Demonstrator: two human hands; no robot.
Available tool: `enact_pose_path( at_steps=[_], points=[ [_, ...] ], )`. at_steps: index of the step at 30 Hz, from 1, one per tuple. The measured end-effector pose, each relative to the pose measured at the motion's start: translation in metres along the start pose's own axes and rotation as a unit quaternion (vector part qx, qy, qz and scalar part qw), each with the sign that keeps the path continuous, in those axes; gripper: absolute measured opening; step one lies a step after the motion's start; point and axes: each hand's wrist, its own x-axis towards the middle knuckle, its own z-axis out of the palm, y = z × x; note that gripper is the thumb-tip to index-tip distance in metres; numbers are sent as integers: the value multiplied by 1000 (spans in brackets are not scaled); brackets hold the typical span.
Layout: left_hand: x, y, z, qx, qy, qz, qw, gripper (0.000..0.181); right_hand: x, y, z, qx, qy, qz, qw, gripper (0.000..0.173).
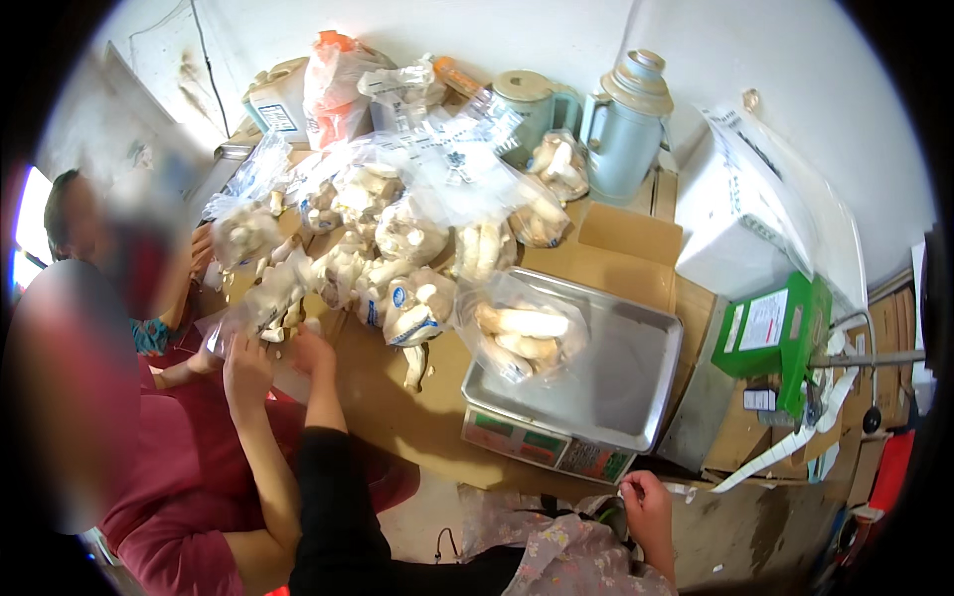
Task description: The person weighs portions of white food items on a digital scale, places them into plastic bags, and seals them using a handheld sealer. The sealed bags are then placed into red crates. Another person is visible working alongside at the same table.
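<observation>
My left hand [314, 352], in a black sleeve, reaches to the left side of the table among loose king oyster mushrooms [292, 313]. Its fingertips are partly hidden, so I cannot tell if they grip a mushroom. Beside the scale's front right corner, my right hand [647, 498] is loosely curled, with no clear object in it. A clear bag of king oyster mushrooms [522, 331] rests on the steel tray [618, 372] of a digital scale [514, 439]. Several more bagged mushrooms [417, 302] are heaped left of the tray. One loose mushroom [414, 367] lies in front of them.
A co-worker's hand [248, 369] is close to my left hand, at a plastic bag; another person sits beyond. Empty plastic bags [447, 175] cover the heap's back. A thermos [626, 130] and a jug [525, 104] stand by the wall. A green bag-sealing device [779, 335] is at right.
</observation>
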Motion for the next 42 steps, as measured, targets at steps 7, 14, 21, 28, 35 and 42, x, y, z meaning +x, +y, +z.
enact_pose_path(
  at_steps=[7,14,21,28,35,42],
  points=[
    [-146,101,-156,-666,-80,372,642,36,-9,20,-4,29,10,-14,999,10],
    [-252,157,-226,-159,-95,675,714,31,-24,29,-17,61,17,-38,997,11],
    [-248,162,-186,-137,-97,689,705,39,-43,58,-29,76,62,-23,995,9],
    [-242,151,-220,-255,-9,627,736,18,-49,78,-28,82,62,-10,995,8],
    [-241,145,-199,-176,-50,623,761,6,-42,60,-28,75,41,-33,996,11],
    [-238,151,-181,-118,17,415,902,55,-42,61,-26,56,41,-33,997,11]
  ],
)
